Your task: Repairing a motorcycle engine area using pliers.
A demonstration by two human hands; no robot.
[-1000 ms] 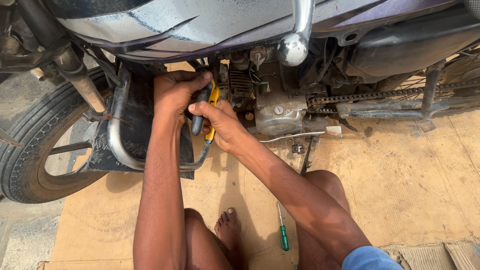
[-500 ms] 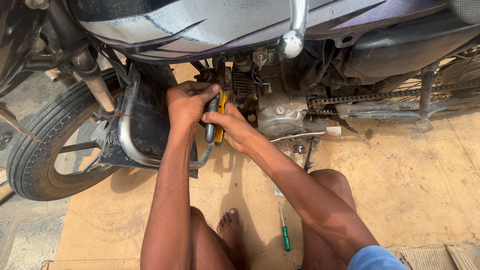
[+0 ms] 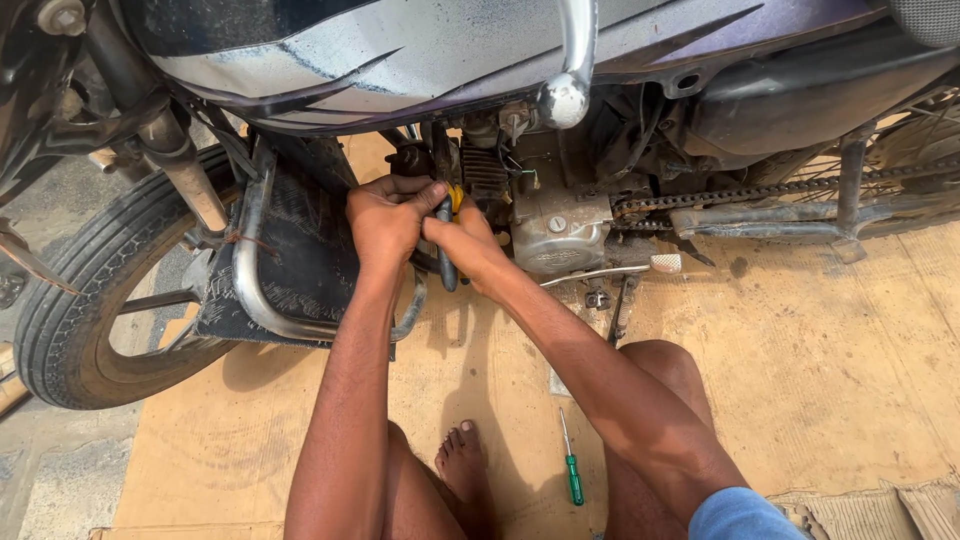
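Observation:
My left hand [image 3: 385,222] and my right hand [image 3: 465,245] are pressed together at the front of a motorcycle engine [image 3: 555,225]. Between them they grip pliers [image 3: 447,245] with yellow and dark handles; the yellow handle shows between the fingers and the dark handle hangs below. The jaws of the pliers are hidden behind my fingers. The hands sit just right of the chrome crash guard [image 3: 255,265].
The front tyre [image 3: 75,310] is at the left and the bare drive chain [image 3: 740,195] runs right. A green-handled screwdriver [image 3: 572,475] lies on the tan cardboard mat [image 3: 840,370] between my knees, near my bare foot [image 3: 462,465].
The view has shifted so the motorcycle sits further right and lower. Both hands have stayed on the pliers at the engine, drawing closer together.

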